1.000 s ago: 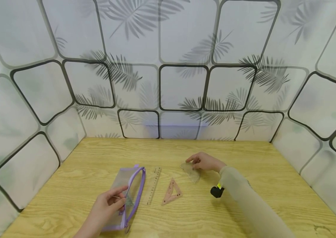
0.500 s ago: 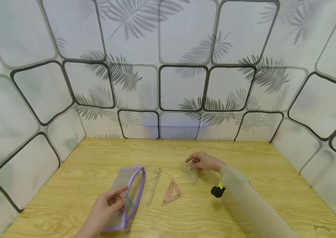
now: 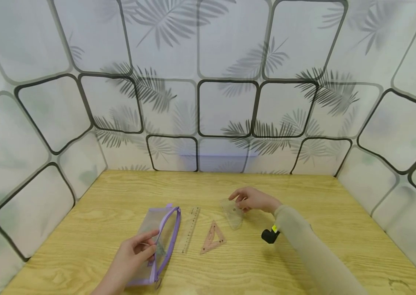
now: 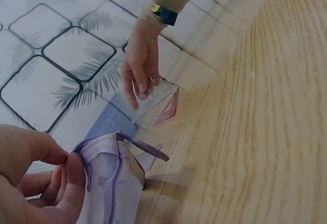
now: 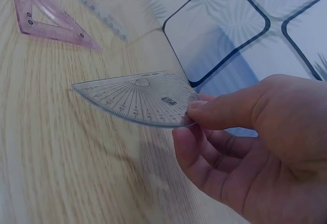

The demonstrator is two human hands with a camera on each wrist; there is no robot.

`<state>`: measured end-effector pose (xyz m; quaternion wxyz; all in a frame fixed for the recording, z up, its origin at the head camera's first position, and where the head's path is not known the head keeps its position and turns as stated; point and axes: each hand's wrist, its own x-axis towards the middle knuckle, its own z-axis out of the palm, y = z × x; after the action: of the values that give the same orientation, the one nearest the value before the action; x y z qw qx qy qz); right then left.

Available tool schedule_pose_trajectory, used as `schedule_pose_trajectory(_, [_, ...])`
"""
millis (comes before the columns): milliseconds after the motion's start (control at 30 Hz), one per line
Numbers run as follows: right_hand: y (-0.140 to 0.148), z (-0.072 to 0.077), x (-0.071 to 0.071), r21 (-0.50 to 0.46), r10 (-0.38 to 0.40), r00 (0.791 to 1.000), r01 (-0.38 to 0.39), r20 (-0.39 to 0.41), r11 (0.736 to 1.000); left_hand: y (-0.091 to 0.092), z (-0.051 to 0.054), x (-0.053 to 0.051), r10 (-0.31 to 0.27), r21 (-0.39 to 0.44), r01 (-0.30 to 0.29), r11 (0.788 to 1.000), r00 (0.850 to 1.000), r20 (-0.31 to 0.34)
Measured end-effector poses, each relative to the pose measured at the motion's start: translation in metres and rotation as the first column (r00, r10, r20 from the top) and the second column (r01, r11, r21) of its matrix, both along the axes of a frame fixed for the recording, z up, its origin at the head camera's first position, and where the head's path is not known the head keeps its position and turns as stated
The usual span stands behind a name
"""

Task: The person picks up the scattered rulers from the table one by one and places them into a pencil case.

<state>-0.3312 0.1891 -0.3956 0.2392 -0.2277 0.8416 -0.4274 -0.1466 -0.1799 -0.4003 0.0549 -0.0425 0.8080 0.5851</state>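
Note:
My right hand (image 3: 255, 200) pinches a clear protractor (image 5: 138, 98) by one end between thumb and fingers. In the right wrist view the protractor is tilted over the table. My left hand (image 3: 132, 252) pinches the edge of a see-through pouch with purple trim (image 3: 172, 241), whose mouth gapes toward the right. Something greenish inside the pouch shows faintly through its wall. Just right of the pouch lies a clear ruler (image 3: 191, 230). A pink set square (image 3: 213, 238) lies between the ruler and the right hand.
The wood-grain table (image 3: 252, 266) meets a patterned cloth (image 3: 226, 108) at the back and both sides. On the right wrist sits a black device with a yellow tag (image 3: 270, 235).
The protractor has turned in my right hand's grip, its lower tip swinging slightly left. The left hand, pouch, ruler and set square stay put.

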Motion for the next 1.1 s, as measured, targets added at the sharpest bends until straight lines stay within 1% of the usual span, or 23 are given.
schedule_pose_trajectory(100, [-0.001, 0.001, 0.001, -0.009, 0.000, 1.000, 0.000, 0.024, 1.000, 0.001, 0.000, 0.000, 0.008, -0.001, -0.008, 1.000, 1.000, 0.004])
schedule_pose_trajectory(200, [-0.002, 0.001, 0.003, -0.008, 0.007, 0.999, -0.007, 0.042, 1.000, 0.000, -0.001, 0.000, 0.002, -0.009, -0.002, 1.000, 1.000, -0.007])
schedule_pose_trajectory(333, [-0.004, 0.001, 0.004, -0.009, 0.000, 0.998, 0.000, 0.056, 1.000, -0.001, -0.003, 0.000, -0.010, -0.008, 0.010, 1.000, 1.000, -0.010])
schedule_pose_trajectory(533, [-0.007, 0.002, 0.006, -0.027, -0.008, 0.998, 0.010, 0.066, 1.000, -0.002, -0.003, 0.000, -0.012, -0.010, 0.012, 1.000, 1.000, 0.000])
schedule_pose_trajectory(667, [-0.010, 0.004, 0.009, -0.044, -0.009, 0.999, 0.011, 0.044, 0.999, -0.002, -0.004, -0.001, -0.007, -0.015, 0.007, 1.000, 1.000, -0.003])
schedule_pose_trajectory(800, [-0.017, 0.002, 0.014, -0.060, -0.030, 1.000, 0.030, -0.002, 0.998, -0.001, -0.005, -0.002, 0.011, -0.014, -0.012, 1.000, 1.000, -0.003])
schedule_pose_trajectory(900, [-0.022, 0.000, 0.019, -0.068, -0.066, 0.998, 0.064, -0.026, 0.996, -0.001, -0.006, -0.002, 0.019, -0.012, -0.019, 1.000, 1.000, -0.004])
schedule_pose_trajectory(1100, [-0.032, -0.002, 0.025, -0.097, -0.115, 0.993, 0.112, -0.029, 0.989, -0.001, -0.004, -0.001, 0.011, -0.002, -0.011, 1.000, 1.000, -0.006])
